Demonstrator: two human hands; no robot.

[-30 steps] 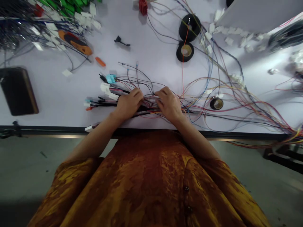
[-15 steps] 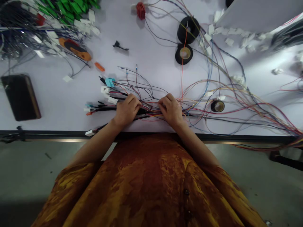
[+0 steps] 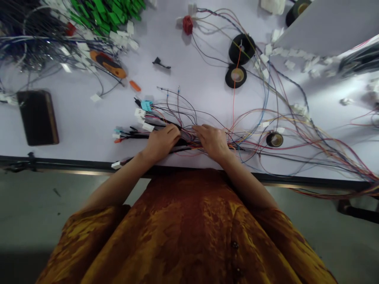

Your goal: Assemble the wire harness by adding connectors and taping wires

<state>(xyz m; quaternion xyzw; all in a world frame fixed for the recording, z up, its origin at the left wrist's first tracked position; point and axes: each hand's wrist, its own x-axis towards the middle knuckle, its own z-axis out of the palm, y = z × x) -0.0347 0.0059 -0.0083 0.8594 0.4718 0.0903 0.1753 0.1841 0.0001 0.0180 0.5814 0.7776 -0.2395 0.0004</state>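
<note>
A bundle of thin coloured wires (image 3: 189, 136) lies along the near edge of the table. My left hand (image 3: 164, 142) is closed around its left part, where black-sleeved branches emerge. To the left these branches end in a light-blue connector (image 3: 146, 105), a white connector (image 3: 140, 113) and a small orange connector (image 3: 117, 140). A short way to the right, my right hand (image 3: 213, 142) grips the same wires, its fingers reaching left across them; the thumb's hold is partly hidden. Loose wires with bare terminals (image 3: 167, 94) fan out beyond the hands.
Black tape rolls (image 3: 236, 76) stand behind the wires, and a smaller one (image 3: 274, 139) lies right. A phone (image 3: 38, 117), an orange-black cutter (image 3: 108, 64), green connectors (image 3: 108, 14) and a wire heap are at left. A red connector (image 3: 187, 25) lies at the back.
The view has shifted, so the table things appear farther right. My right hand's fingers have straightened from a pinch and stretch farther left over the wires. My left hand stays on the bundle.
</note>
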